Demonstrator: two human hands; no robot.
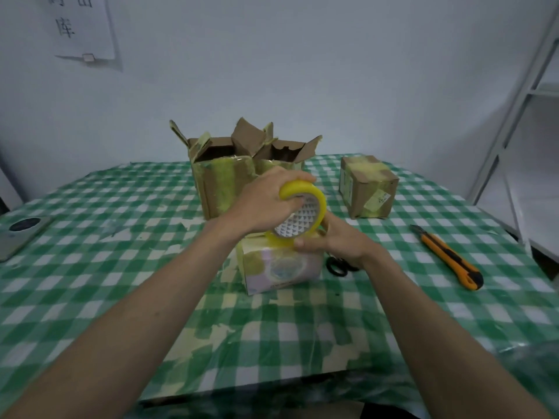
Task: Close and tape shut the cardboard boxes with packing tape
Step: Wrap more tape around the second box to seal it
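Left hand [260, 204]: grips tape roll [302, 213] above small box [281, 267].
Right hand [335, 243]: pinches the tape end against the box.

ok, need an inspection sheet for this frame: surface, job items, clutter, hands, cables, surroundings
Surface: table under green-white checked cloth, with patches of tape residue.
Job's things: tape roll held over small white box; two open cardboard boxes behind, flaps up; taped brown box far right.
Clutter: orange utility knife at right; black scissors beside the white box; phone-like device at left edge.
Hands: left hand grips the roll from above; right hand pinches at the roll's lower edge, on the white box.
Cables: nothing seen.
Surroundings: pale wall, paper notice upper left, metal shelf frame right.
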